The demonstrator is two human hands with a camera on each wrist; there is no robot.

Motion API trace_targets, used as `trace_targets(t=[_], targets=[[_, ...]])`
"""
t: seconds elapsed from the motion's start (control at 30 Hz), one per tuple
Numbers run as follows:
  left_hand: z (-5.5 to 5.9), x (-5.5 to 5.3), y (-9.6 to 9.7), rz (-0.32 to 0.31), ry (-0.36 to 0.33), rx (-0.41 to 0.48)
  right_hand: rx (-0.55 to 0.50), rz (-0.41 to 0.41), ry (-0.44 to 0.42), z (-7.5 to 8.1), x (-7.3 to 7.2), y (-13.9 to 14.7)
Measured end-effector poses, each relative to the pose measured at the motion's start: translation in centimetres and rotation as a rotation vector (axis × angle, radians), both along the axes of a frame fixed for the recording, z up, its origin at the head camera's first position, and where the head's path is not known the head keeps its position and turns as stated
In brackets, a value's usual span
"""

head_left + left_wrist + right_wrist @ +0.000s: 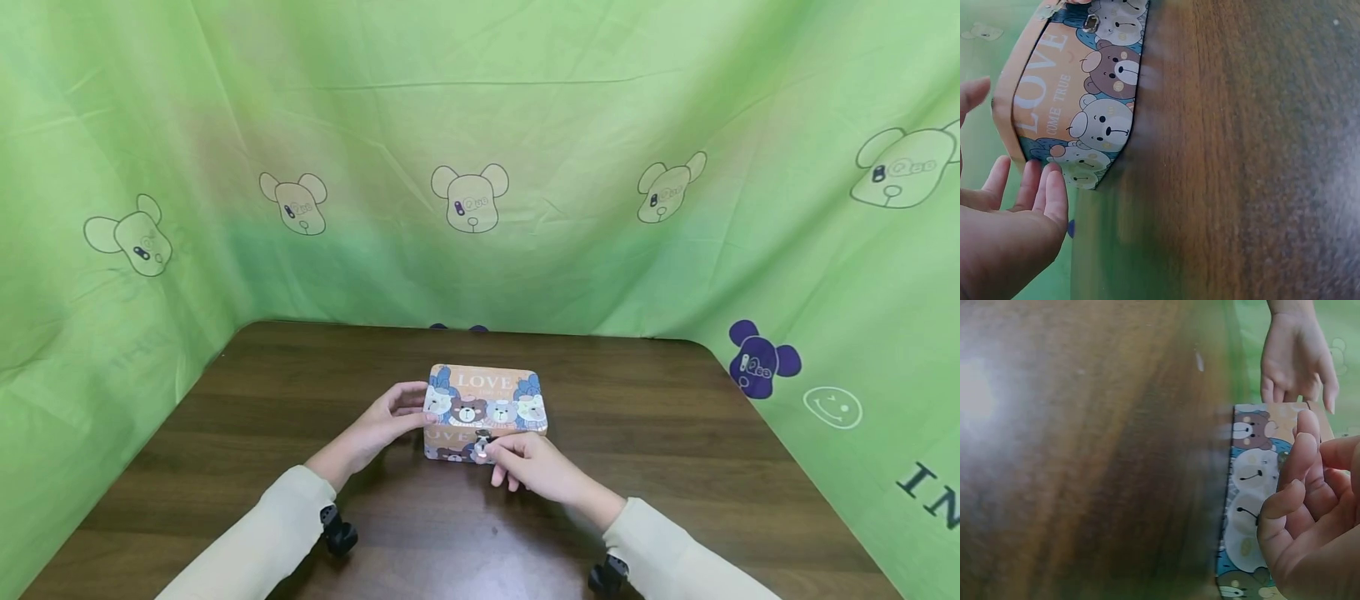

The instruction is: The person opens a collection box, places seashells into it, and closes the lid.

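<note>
A small tin box point(485, 398) with cartoon bears and the word LOVE sits on the table, its lid down. At its left end is my left hand point(396, 414), fingers extended, fingertips touching the side and thumb near the front corner. In the left wrist view the left fingers point(1041, 187) look loosely straight against the box's end. My right hand point(536, 467) is at the front, thumb and forefinger pinching the metal latch point(482, 447), its other fingers curled. A metal loop point(1091, 24) shows on the box's front face. The right fingers point(1300, 456) partly cover that face.
The dark wooden table point(300, 375) has rounded far corners. A green curtain point(375, 125) printed with bear heads hangs behind it and along both sides. Black wrist cameras point(339, 532) are strapped over the cream sleeves point(262, 521).
</note>
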State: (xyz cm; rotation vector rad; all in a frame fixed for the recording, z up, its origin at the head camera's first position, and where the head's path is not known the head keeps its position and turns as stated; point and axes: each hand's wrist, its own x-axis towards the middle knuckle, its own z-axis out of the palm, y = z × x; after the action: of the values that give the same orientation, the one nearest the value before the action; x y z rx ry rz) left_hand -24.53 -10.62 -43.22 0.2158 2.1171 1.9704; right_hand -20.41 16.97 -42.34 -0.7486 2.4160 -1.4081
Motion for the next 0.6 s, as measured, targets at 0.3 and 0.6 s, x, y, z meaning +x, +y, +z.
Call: trace_targets(t=[0.3,0.6], targets=[[-0.4,0.1,0.3,0.026,0.006,-0.019,-0.016,-0.002,-0.051,-0.8,0.3,-0.1],[-0.5,0.1,0.2,0.018,0.01,-0.044,-0.013,-0.018,-0.117,-1.1,0.4,-0.4]])
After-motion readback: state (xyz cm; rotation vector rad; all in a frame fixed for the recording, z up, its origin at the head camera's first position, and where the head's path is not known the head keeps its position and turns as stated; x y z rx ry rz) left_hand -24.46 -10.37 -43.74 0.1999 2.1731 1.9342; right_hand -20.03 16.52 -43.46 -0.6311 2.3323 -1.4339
